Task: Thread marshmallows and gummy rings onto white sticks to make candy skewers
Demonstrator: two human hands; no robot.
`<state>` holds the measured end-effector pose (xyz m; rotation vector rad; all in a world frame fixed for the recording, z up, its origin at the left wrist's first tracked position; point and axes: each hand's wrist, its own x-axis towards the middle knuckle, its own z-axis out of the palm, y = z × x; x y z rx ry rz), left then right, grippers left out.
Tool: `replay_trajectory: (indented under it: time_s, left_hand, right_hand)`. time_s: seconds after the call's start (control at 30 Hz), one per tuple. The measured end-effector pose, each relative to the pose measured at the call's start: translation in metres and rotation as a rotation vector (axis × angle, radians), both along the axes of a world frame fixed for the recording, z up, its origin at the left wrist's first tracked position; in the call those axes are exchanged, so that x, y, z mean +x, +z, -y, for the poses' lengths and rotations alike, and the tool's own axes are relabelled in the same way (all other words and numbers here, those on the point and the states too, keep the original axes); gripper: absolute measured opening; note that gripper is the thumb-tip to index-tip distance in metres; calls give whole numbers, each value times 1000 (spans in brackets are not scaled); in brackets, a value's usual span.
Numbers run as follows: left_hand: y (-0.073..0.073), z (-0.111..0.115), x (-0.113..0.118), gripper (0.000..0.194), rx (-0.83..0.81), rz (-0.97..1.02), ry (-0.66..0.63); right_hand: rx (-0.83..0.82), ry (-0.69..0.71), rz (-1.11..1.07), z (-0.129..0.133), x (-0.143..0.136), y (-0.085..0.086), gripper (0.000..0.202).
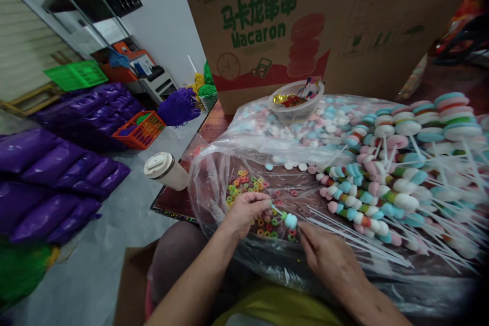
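A white stick threaded with pale blue marshmallows [291,221] and a small green ring [283,215] spans the gap between my hands. My right hand [330,252] is closed around its lower end, just below the marshmallows. At the tip, my left hand [248,212] pinches with thumb and fingers; what lies between them is too small to make out. Small coloured rings [244,182] in red, yellow and green are scattered under and beyond my left hand. Bare white sticks [359,239] lie beside my right hand. Finished marshmallow skewers [367,198] are piled to the right.
Clear plastic sheeting [214,163] covers much of the table, with loose marshmallows [336,117] behind. A plastic bowl [296,112] holds small wrappers. A large cardboard box [267,61] stands at the back. A lidded cup [168,170] is at the left edge; purple bags [57,183] lie on the floor.
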<state>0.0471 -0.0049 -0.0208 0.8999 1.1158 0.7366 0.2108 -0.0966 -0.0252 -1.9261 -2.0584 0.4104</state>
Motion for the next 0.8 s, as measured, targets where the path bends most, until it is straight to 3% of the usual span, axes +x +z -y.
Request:
replay_trajectory:
  time_s: [0.13, 0.3, 0.47, 0.8]
  left_hand:
    - [3, 7, -1, 32, -154, 208, 14]
    - [4, 8, 4, 31, -164, 218, 1]
    - [1, 4, 7, 30, -189, 319, 93]
    - [5, -5, -4, 26, -140, 160, -75]
  right_hand:
    - [-36, 23, 29, 3, -1, 0, 25]
    - [0, 28, -6, 4, 3, -6, 26]
    - [47, -16, -11, 2, 5, -4, 26]
    - [-138, 64, 125, -6, -5, 13, 22]
